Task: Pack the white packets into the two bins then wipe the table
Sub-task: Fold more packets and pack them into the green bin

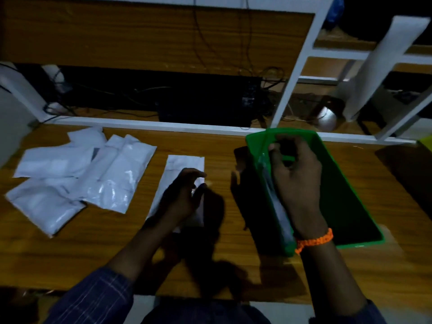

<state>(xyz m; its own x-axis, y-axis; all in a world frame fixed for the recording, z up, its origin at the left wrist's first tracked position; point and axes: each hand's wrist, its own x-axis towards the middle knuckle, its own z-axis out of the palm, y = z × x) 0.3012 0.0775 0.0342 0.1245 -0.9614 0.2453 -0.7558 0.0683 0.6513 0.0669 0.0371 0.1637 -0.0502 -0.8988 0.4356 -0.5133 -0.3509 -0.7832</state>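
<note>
Here, green bin (346,197): it sits on the wooden table (70,253), long side running away from the person, and serves as the landmark for everything below.
Packet in the bin (278,206): one white packet stands on edge against the bin's left inner wall, running most of that wall's length.
Right hand (297,178): over the bin's left half, fingers curled, fingertips at the far end of the packet in the bin; motion blur hides whether they actually pinch it, so I cannot tell.
Orange bracelet (314,240): on the right wrist, just above the bin's near left corner.
Single packet (184,163): flat on the table just left of the bin, apart from it, its long side lying roughly along the bin's.
Left hand (182,195): over the near half of the single packet, left of the bin, fingers loosely bent with a gap between thumb and forefinger, gripping nothing (contact with the packet is unclear).
Pile of packets (77,174): several white packets overlapping, well left of the bin, beyond the single packet.
Plaid sleeve (93,298): on the left forearm, nearer the person than the bin.
White frame (297,66): rises behind the bin's far end.
</note>
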